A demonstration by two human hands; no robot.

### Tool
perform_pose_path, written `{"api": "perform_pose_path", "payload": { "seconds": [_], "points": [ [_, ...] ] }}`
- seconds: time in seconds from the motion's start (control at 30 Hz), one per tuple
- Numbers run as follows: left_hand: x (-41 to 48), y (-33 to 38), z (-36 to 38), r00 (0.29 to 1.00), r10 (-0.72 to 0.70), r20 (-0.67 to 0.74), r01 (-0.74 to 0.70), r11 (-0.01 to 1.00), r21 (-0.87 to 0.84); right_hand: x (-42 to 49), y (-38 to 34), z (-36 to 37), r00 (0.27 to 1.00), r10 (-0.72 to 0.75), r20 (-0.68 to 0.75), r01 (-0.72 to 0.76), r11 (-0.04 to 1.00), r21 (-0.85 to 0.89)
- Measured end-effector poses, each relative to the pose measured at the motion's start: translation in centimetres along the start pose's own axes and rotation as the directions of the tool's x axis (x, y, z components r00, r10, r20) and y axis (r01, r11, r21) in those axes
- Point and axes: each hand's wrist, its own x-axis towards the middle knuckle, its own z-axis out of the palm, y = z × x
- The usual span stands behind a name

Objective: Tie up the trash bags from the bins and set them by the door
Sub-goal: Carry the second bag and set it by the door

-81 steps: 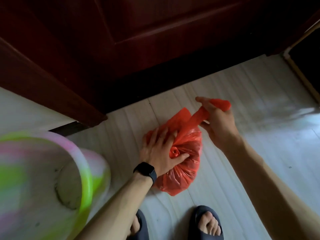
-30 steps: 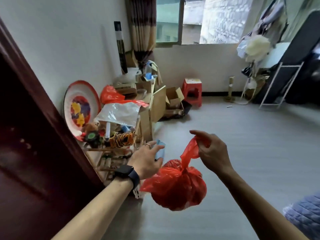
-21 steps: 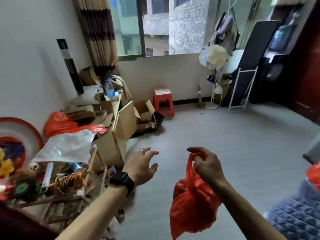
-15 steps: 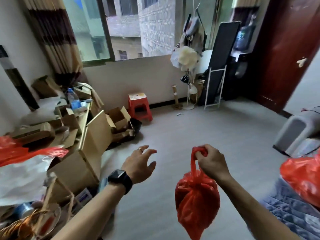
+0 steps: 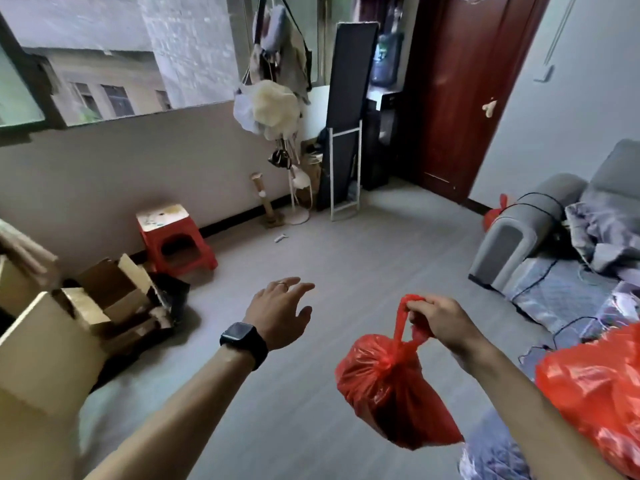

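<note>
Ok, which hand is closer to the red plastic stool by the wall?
Left. The left hand hovers open, just right of the red stool; the right hand, farther right, holds the tied red bag.

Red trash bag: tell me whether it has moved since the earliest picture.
Yes. The red trash bag lay on the floor beside a dark wooden door then; now it hangs from the right hand, off the floor.

Bare grey plank floor [image 5: 346, 271] lies open ahead toward the dark red wooden door [image 5: 460, 98]. Open brown cardboard boxes [image 5: 86, 306] crowd the left; a grey upholstered sofa [image 5: 540, 223] blocks the right.
</note>
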Motion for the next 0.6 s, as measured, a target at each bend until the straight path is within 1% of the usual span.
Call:
{"api": "perform_pose_path", "payload": {
  "seconds": [0.03,0.17,0.23,0.4,0.47,0.6],
  "points": [
    [1.6,-0.4,-0.2,1.000,0.001,0.001,-0.001,1.000,-0.004,1.1,-0.6,-0.3,1.000,0.001,-0.017,-0.001,1.000,0.027],
    [12.8,-1.3,0.0,0.997,0.078,0.019,-0.078,0.997,0.003,9.7,-3.0,-1.9,0.992,-0.014,-0.128,0.028,0.993,0.112],
    [19.7,-1.0,0.9,0.993,0.116,0.033,-0.116,0.993,0.002,15.4,-4.0,-2.8,0.984,-0.031,-0.175,0.056,0.989,0.136],
    [32.4,0.0,2.3,0.984,0.173,0.034,-0.174,0.985,0.004,27.1,-6.3,-4.4,0.983,-0.082,-0.163,0.103,0.987,0.124],
    [39.4,0.4,2.4,0.985,0.171,0.036,-0.172,0.985,0.015,33.6,-7.5,-6.1,0.984,-0.089,-0.158,0.108,0.987,0.117],
    [49.2,1.2,1.9,0.980,0.192,0.047,-0.194,0.980,0.048,42.8,-10.1,-9.4,0.978,-0.100,-0.183,0.126,0.983,0.135]
  ]
}}
